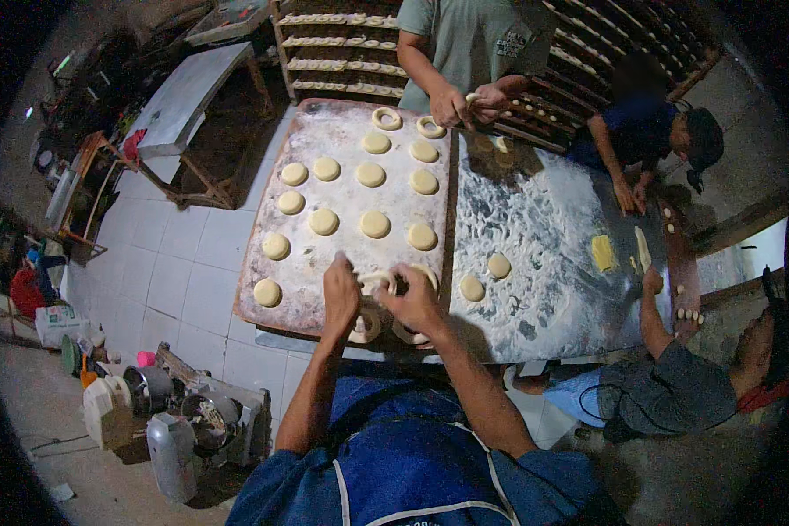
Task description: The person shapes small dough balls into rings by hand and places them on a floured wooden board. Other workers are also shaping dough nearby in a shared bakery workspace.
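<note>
Over the near end of a floured board (311, 272), both my hands grip one pale dough ring (377, 279) between them. My left hand (342, 294) closes on the ring's left side, its fingers slightly blurred. My right hand (412, 305) holds the right side. Shaped dough rings (364, 329) lie on the board just beneath my hands, partly covered by them. Farther up the board sit several flat round dough pieces (374, 224), and two dough rings (387, 119) lie at its far edge.
A flour-covered table (535, 263) adjoins on the right, with two dough rounds (499, 266) and a yellow dough block (602, 252). Across from me a person (473, 53) handles dough; other people work at right. Racks (337, 53) stand behind. Mixers (171, 456) are on the floor at left.
</note>
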The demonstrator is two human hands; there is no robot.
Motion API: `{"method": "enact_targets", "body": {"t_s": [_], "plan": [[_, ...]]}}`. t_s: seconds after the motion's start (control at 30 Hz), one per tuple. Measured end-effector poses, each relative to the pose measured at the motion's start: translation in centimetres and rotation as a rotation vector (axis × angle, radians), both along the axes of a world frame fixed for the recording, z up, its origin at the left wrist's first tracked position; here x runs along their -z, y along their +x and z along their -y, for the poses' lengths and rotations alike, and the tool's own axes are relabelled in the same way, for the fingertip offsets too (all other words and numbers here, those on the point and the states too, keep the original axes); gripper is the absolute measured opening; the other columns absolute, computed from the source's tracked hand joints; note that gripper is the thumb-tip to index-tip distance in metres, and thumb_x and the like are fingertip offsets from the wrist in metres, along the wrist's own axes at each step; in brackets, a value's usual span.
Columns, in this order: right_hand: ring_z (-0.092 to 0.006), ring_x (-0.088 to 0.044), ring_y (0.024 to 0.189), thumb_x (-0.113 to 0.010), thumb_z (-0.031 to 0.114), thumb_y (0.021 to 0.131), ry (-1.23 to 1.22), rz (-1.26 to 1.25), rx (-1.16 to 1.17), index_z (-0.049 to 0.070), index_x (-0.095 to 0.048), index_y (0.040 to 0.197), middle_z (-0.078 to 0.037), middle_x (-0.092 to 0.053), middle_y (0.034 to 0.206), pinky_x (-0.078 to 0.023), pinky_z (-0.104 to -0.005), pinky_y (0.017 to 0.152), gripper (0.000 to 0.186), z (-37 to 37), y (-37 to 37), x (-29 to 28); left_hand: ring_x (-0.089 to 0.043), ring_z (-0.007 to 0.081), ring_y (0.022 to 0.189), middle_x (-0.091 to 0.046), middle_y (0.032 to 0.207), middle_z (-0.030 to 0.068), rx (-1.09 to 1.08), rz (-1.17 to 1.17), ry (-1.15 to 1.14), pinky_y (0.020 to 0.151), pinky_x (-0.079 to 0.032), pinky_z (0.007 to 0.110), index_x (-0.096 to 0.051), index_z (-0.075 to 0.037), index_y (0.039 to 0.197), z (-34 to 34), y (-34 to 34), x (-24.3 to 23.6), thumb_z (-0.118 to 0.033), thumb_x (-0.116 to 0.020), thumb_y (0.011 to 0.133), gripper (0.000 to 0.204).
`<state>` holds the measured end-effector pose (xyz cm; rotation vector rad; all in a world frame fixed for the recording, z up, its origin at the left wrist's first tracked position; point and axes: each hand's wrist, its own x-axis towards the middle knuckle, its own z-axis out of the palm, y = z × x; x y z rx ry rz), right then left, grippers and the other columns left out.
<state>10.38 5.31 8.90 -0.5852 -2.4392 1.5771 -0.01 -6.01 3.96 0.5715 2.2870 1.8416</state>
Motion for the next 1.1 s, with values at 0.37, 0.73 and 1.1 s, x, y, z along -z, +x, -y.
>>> {"method": "enact_targets", "body": {"t_s": [0.37, 0.73, 1.1], "plan": [[-0.032, -0.057, 0.083, -0.07, 0.015, 0.074, 0.266, 0.183, 0.347, -0.001, -0.049, 0.114, -0.019, -0.057, 0.088, -0.045, -0.0429, 0.071, 0.048, -5.4, 8.4, 4.3, -0.051, 0.0339, 0.086, -0.054, 0.086, 0.0164, 0.197, -0.439, -0.268, 0.073, -0.043, 0.041, -0.061, -0.002, 0.094, 1.0, -2.0, 2.3, -0.007, -0.069, 0.069, 0.027], [-0.0296, -0.06, 0.076, -0.075, 0.017, 0.072, 0.332, 0.209, 0.384, -0.002, -0.056, 0.095, -0.016, -0.06, 0.082, -0.048, -0.0406, 0.069, 0.036, -13.2, 10.0, 12.3, -0.05, 0.0343, 0.091, -0.051, 0.1, 0.0153, 0.179, -0.523, -0.326, 0.075, -0.041, 0.045, -0.058, -0.008, 0.107, -1.2, -0.7, 1.4, -0.008, -0.071, 0.067, 0.042], [-0.0206, -0.06, 0.09, -0.074, 0.005, 0.071, -0.414, -0.324, 0.508, 0.001, -0.039, 0.115, -0.012, -0.057, 0.095, -0.052, -0.0308, 0.075, 0.056, -8.8, 12.5, 3.8, -0.06, 0.0148, 0.092, -0.063, 0.104, 0.0112, 0.598, 0.474, 0.206, 0.081, -0.048, 0.029, -0.058, 0.005, 0.111, -10.0, 12.1, -0.1, -0.019, -0.063, 0.088, 0.033]]}}
